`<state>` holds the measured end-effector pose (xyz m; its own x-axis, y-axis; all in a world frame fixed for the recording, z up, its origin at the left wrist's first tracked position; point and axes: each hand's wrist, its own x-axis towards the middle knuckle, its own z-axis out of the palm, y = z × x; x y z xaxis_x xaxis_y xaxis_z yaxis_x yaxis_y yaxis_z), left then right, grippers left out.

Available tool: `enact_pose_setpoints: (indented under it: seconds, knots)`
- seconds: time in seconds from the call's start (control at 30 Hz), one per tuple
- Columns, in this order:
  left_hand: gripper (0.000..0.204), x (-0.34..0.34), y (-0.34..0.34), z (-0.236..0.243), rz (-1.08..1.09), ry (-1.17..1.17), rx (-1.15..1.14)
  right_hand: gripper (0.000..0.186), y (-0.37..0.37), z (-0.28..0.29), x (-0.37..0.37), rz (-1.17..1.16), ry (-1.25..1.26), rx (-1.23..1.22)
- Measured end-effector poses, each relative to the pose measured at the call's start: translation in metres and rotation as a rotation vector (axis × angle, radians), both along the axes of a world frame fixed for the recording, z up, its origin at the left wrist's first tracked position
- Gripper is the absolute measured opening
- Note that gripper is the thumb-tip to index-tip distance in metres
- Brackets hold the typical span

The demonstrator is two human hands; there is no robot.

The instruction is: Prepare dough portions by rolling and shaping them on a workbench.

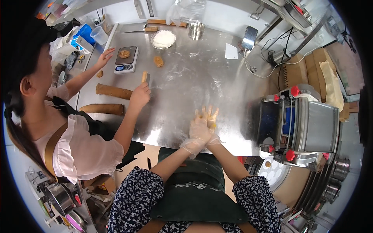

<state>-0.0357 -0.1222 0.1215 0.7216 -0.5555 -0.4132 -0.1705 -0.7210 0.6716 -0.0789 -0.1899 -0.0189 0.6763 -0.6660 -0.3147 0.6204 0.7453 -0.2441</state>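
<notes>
My left hand (199, 130), in a clear plastic glove, lies across my right hand (212, 115) at the near edge of the steel table. The right hand is gloved too, its fingers stretched away from me. A little yellow dough (213, 125) shows at the side, pressed between my palms; most of it is hidden. On my left, a co-worker's right hand (140, 95) grips a dough scraper (145, 77) by its wooden top. The co-worker's left hand (105, 57) hovers, fingers apart, beside a digital scale (127, 66) bearing a brown dough piece (124, 54).
Two brown dough logs (113, 91) lie before the co-worker, with another dough lump (158, 61) beyond. A bowl of white flour (163, 39), a metal ring (196, 31) and a long knife (134, 30) lie farther back. A steel machine with red knobs (311, 124) stands at right.
</notes>
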Motion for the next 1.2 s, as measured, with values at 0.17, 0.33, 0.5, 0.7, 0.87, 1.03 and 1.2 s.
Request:
enact_pose_setpoints:
  seconds: [0.17, 0.33, 0.5, 0.7, 0.87, 1.03, 1.2]
  knots:
    - [0.065, 0.035, -0.012, -0.025, -0.206, -0.266, 0.052, 0.055, 0.015, 0.032, 0.028, 0.173, 0.076, -0.02]
    - [0.056, 0.03, -0.027, -0.03, -0.117, 0.05, 0.002, 0.054, 0.014, 0.059, 0.038, 0.356, 0.153, -0.07]
    - [0.051, 0.038, -0.038, -0.036, 0.011, 0.222, -0.041, 0.054, -0.011, 0.082, 0.045, 0.66, 0.301, -0.279]
    - [0.065, 0.088, -0.035, -0.001, 0.304, 0.462, -0.757, 0.057, -0.074, 0.098, 0.048, 1.125, 0.72, -0.928]
    - [0.08, 0.105, -0.055, 0.008, 0.572, 1.016, -1.562, 0.056, -0.018, 0.134, 0.061, 0.883, 0.269, -0.286]
    - [0.082, 0.12, -0.06, -0.014, 0.662, 1.052, -1.571, 0.055, -0.004, 0.136, 0.064, 0.966, 0.319, -0.227]
    - [0.063, 0.122, -0.027, -0.073, 0.684, 0.807, -1.106, 0.05, 0.009, 0.127, 0.038, 1.14, 0.553, -0.36]
